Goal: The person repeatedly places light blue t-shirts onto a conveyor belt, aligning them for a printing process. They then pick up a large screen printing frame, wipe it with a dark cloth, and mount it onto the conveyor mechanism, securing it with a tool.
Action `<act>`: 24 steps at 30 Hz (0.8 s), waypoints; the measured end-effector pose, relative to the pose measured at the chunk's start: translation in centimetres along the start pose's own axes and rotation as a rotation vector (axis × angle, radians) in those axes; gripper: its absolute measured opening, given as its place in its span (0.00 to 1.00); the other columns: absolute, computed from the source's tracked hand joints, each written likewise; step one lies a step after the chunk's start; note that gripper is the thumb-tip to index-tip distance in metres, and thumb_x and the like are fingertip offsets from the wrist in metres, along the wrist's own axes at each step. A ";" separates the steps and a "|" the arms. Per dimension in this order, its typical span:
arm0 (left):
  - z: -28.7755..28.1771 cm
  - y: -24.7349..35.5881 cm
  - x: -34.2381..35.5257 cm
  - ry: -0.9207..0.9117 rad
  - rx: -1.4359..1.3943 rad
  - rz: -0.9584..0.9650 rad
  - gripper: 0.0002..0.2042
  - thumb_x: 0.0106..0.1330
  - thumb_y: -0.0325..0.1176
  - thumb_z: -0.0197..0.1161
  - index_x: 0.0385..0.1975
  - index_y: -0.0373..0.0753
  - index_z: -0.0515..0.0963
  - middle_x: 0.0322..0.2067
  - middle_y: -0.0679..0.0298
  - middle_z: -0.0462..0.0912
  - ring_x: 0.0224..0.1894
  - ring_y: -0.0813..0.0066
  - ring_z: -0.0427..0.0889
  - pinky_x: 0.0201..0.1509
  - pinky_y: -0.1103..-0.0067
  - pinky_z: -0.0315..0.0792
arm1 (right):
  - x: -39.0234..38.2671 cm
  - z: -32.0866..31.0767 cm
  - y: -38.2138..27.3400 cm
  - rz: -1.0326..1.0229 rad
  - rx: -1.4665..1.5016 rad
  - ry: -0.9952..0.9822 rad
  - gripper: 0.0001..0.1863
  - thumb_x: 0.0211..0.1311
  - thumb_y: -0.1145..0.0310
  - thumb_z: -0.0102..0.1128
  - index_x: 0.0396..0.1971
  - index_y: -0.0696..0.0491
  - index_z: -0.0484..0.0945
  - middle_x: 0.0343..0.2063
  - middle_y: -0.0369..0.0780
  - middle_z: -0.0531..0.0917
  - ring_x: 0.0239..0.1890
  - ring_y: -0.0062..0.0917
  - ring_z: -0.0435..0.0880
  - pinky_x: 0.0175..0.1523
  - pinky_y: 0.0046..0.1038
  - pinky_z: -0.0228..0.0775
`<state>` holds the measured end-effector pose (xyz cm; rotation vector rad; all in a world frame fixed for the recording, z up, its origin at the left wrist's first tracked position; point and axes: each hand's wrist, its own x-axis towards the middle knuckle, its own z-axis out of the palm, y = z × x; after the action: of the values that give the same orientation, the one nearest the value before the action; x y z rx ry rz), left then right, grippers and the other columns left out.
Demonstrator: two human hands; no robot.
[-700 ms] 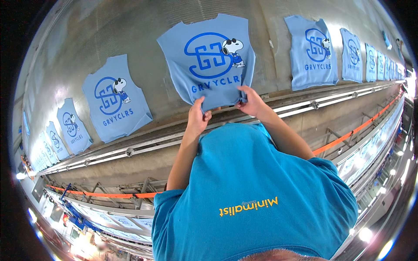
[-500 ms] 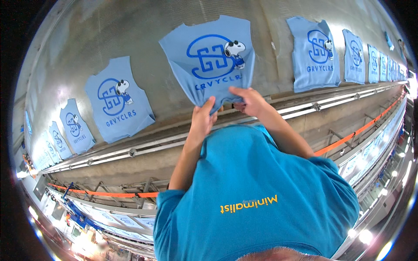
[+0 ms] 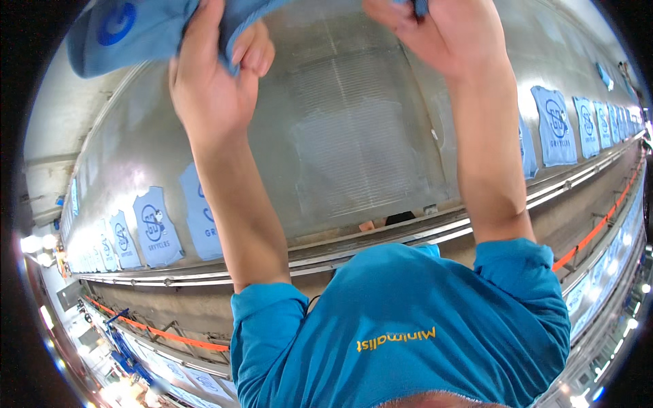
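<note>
A light blue cut shirt panel (image 3: 129,34) with a darker blue print is up off the grey table (image 3: 367,102), partly beyond the top of the picture. My left hand (image 3: 214,88) is closed on its cloth, the fabric folding around the fingers. My right hand (image 3: 452,37) is raised to the right and closed on blue cloth at the upper edge. The stretch of panel between the hands is out of view. Both arms reach far forward over the table. A pale rectangular mark (image 3: 354,156) shows on the tabletop beneath them.
More printed blue panels lie in a row along the table, some to the left (image 3: 158,228) and some to the right (image 3: 554,129). A metal rail (image 3: 197,279) runs along the near edge. An orange strip (image 3: 177,338) lies behind it. A small black object (image 3: 399,218) sits by the edge.
Both hands have moved up and away from the near edge and spread apart. The panel, whose upper part lay on the table, is now lifted off it.
</note>
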<state>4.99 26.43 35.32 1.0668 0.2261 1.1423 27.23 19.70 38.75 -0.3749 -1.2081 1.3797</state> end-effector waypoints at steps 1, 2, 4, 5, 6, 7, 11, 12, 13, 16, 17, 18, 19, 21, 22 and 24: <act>0.0 1.3 0.3 -0.099 -0.073 -0.045 0.13 0.73 0.45 0.54 0.36 0.41 0.73 0.21 0.70 0.67 0.22 0.81 0.66 0.28 0.82 0.60 | 0.1 -0.4 -0.9 -0.043 -0.336 -0.059 0.13 0.60 0.69 0.64 0.42 0.59 0.78 0.35 0.41 0.84 0.34 0.24 0.84 0.38 0.23 0.75; 0.8 1.8 -0.7 0.051 0.102 -0.066 0.14 0.72 0.47 0.55 0.34 0.42 0.74 0.21 0.70 0.69 0.22 0.81 0.67 0.26 0.82 0.61 | -1.3 0.0 -0.3 -0.135 -1.058 0.062 0.19 0.56 0.70 0.66 0.48 0.57 0.77 0.40 0.41 0.84 0.38 0.26 0.84 0.42 0.25 0.76; 1.5 -0.2 -4.8 0.412 0.429 -0.072 0.16 0.70 0.51 0.58 0.31 0.44 0.76 0.21 0.72 0.71 0.21 0.82 0.70 0.21 0.81 0.62 | -4.4 -0.6 2.6 -0.229 -1.559 0.248 0.27 0.49 0.76 0.68 0.54 0.52 0.77 0.44 0.44 0.83 0.42 0.35 0.83 0.47 0.30 0.75; 0.2 -2.4 -8.0 0.398 0.568 -0.127 0.16 0.72 0.49 0.55 0.38 0.42 0.75 0.28 0.70 0.75 0.27 0.80 0.72 0.29 0.80 0.66 | -8.0 -1.0 4.6 0.101 -1.136 0.316 0.24 0.53 0.73 0.67 0.53 0.52 0.77 0.42 0.41 0.83 0.40 0.30 0.83 0.41 0.27 0.74; -1.1 -4.2 -11.9 0.379 0.416 -0.328 0.17 0.73 0.49 0.55 0.44 0.41 0.76 0.34 0.69 0.77 0.35 0.80 0.74 0.37 0.79 0.69 | -11.8 -1.4 6.5 0.327 -0.409 0.587 0.21 0.57 0.70 0.66 0.52 0.52 0.77 0.40 0.39 0.82 0.37 0.25 0.82 0.35 0.25 0.73; -2.5 -6.1 -15.8 0.373 0.277 -0.529 0.18 0.73 0.49 0.54 0.49 0.39 0.76 0.40 0.67 0.79 0.42 0.80 0.76 0.45 0.78 0.72 | -15.7 -1.8 8.3 0.428 0.032 0.916 0.18 0.61 0.68 0.64 0.51 0.53 0.78 0.38 0.36 0.82 0.34 0.20 0.81 0.29 0.23 0.72; 0.8 -8.8 -31.2 0.457 0.121 -0.572 0.21 0.72 0.50 0.56 0.49 0.36 0.77 0.39 0.65 0.80 0.40 0.79 0.78 0.38 0.78 0.74 | -34.0 3.1 10.0 0.449 0.209 0.991 0.17 0.70 0.59 0.55 0.51 0.53 0.75 0.35 0.33 0.82 0.18 0.14 0.72 0.20 0.13 0.59; 1.5 -7.6 -33.1 0.490 0.035 -0.696 0.22 0.72 0.50 0.55 0.50 0.35 0.76 0.40 0.64 0.80 0.41 0.78 0.78 0.41 0.78 0.75 | -36.5 3.9 8.5 0.475 0.294 0.973 0.17 0.71 0.58 0.53 0.51 0.53 0.75 0.35 0.33 0.82 0.19 0.13 0.71 0.21 0.12 0.59; 2.1 -6.8 -34.2 0.502 -0.043 -0.811 0.23 0.72 0.50 0.55 0.51 0.34 0.76 0.41 0.63 0.80 0.42 0.78 0.78 0.45 0.78 0.75 | -37.6 3.9 8.4 0.447 0.102 1.040 0.17 0.72 0.59 0.52 0.51 0.54 0.75 0.35 0.33 0.82 0.20 0.12 0.71 0.21 0.12 0.59; -0.5 -9.4 -32.3 0.680 0.030 -0.733 0.25 0.73 0.51 0.52 0.53 0.32 0.74 0.44 0.60 0.78 0.46 0.76 0.76 0.49 0.75 0.75 | -39.1 -2.2 9.4 0.408 0.211 1.047 0.12 0.70 0.64 0.55 0.47 0.55 0.76 0.36 0.34 0.80 0.28 0.15 0.73 0.26 0.14 0.62; -2.4 -11.7 -30.6 0.723 0.194 -0.671 0.25 0.73 0.51 0.51 0.51 0.32 0.74 0.43 0.60 0.77 0.43 0.76 0.76 0.46 0.75 0.76 | -37.9 -4.5 10.8 0.415 0.136 1.114 0.10 0.69 0.66 0.58 0.45 0.55 0.76 0.36 0.33 0.79 0.31 0.16 0.74 0.28 0.15 0.63; -3.9 -13.8 -28.6 0.768 0.349 -0.611 0.25 0.73 0.52 0.51 0.48 0.32 0.74 0.42 0.61 0.76 0.41 0.75 0.76 0.43 0.75 0.77 | -35.4 -6.4 11.6 0.366 0.125 1.126 0.09 0.68 0.66 0.59 0.42 0.54 0.76 0.37 0.33 0.79 0.34 0.17 0.74 0.31 0.17 0.64; -4.8 -14.3 -26.3 0.732 0.323 -0.521 0.23 0.74 0.51 0.50 0.46 0.33 0.74 0.41 0.61 0.76 0.41 0.76 0.76 0.44 0.75 0.77 | -33.4 -7.5 11.9 0.329 0.109 1.140 0.08 0.68 0.65 0.60 0.39 0.54 0.76 0.37 0.32 0.78 0.37 0.17 0.74 0.34 0.19 0.65; -3.6 -12.8 -22.7 0.649 0.291 -0.319 0.21 0.75 0.49 0.49 0.45 0.34 0.74 0.42 0.62 0.77 0.43 0.76 0.77 0.46 0.73 0.78 | -29.3 -7.2 9.0 0.233 0.118 1.085 0.08 0.69 0.65 0.59 0.37 0.53 0.76 0.35 0.33 0.78 0.38 0.17 0.73 0.39 0.24 0.65; -2.0 -10.6 -20.9 0.591 0.278 -0.224 0.20 0.76 0.48 0.48 0.47 0.35 0.75 0.43 0.63 0.78 0.44 0.75 0.79 0.48 0.72 0.79 | -27.5 -6.8 7.4 0.128 0.068 1.062 0.07 0.67 0.66 0.61 0.37 0.53 0.75 0.34 0.34 0.78 0.34 0.20 0.73 0.37 0.24 0.66; 0.6 -6.5 -19.6 0.506 0.302 -0.113 0.20 0.76 0.48 0.48 0.47 0.35 0.75 0.42 0.64 0.79 0.44 0.75 0.79 0.48 0.72 0.78 | -27.7 -5.9 5.0 0.038 -0.031 1.008 0.07 0.66 0.67 0.63 0.36 0.53 0.75 0.32 0.36 0.78 0.30 0.22 0.73 0.36 0.25 0.67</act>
<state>0.62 9.94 23.71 0.9935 0.8691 1.2862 36.04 -0.67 20.54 -0.9716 -0.3799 0.9693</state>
